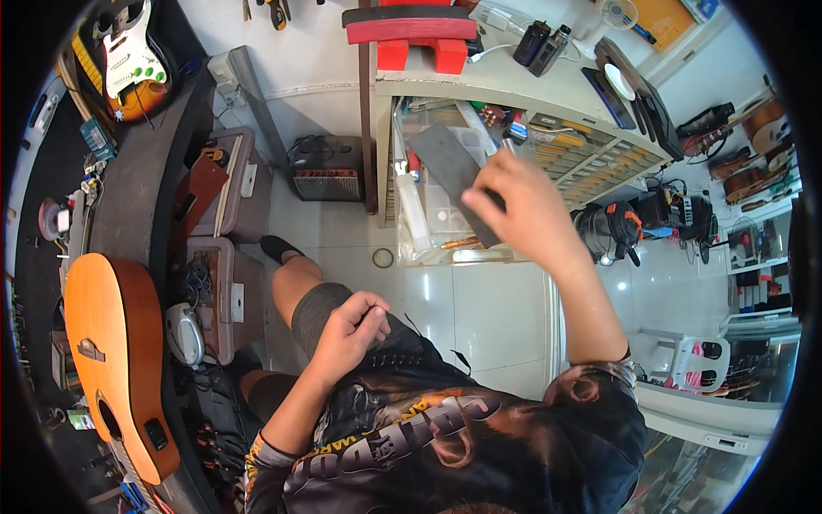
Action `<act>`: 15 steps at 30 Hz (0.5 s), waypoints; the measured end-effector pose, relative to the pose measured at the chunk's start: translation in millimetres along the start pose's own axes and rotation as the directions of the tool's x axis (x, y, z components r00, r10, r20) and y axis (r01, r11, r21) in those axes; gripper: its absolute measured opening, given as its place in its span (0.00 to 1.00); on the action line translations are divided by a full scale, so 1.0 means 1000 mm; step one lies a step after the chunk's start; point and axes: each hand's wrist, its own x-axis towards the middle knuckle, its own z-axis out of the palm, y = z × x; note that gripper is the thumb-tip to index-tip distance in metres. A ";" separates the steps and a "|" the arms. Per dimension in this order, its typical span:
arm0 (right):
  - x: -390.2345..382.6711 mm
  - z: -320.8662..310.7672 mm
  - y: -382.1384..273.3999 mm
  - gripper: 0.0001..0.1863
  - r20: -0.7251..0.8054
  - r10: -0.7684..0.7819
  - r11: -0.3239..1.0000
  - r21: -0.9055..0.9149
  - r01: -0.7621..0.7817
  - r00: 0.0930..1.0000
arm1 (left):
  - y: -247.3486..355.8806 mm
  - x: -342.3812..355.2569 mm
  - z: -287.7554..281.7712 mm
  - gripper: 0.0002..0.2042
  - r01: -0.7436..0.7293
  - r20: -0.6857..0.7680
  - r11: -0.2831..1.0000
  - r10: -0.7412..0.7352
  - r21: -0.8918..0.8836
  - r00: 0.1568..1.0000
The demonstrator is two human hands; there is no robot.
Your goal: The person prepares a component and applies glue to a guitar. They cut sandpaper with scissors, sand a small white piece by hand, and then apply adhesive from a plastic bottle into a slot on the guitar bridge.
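Observation:
A dark grey, flat rectangular plate lies slantwise over an open drawer of the cabinet. My right hand reaches in from the right, its fingers closed on the plate's right edge. Under the plate, the drawer holds a long white piece, clear plastic boxes and small tools. A blue-labelled bottle stands by its far right corner, just beyond my right hand. My left hand hovers above my lap, fingers curled and thumb against them. Whatever it may hold is hidden.
A red and black stand and two dark containers sit on the cabinet top. The cabinet has rows of shallow drawers. To my left are an acoustic guitar and plastic bins. A small amplifier stands on the floor ahead.

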 end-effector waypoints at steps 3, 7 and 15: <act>0.027 0.003 0.025 0.14 -0.115 -0.010 0.999 -0.032 0.006 0.993 | 0.000 -0.001 0.005 0.06 -0.045 0.016 0.998 0.044 0.048 0.999; 0.033 0.003 0.062 0.15 -0.263 0.149 0.958 -0.199 -0.205 0.953 | 0.016 0.015 0.013 0.06 -0.169 0.075 0.983 0.164 0.064 0.984; -0.023 0.063 0.136 0.24 -0.383 0.171 0.982 -0.015 -0.191 0.908 | 0.025 0.047 0.025 0.06 -0.226 0.144 0.967 0.242 -0.120 0.959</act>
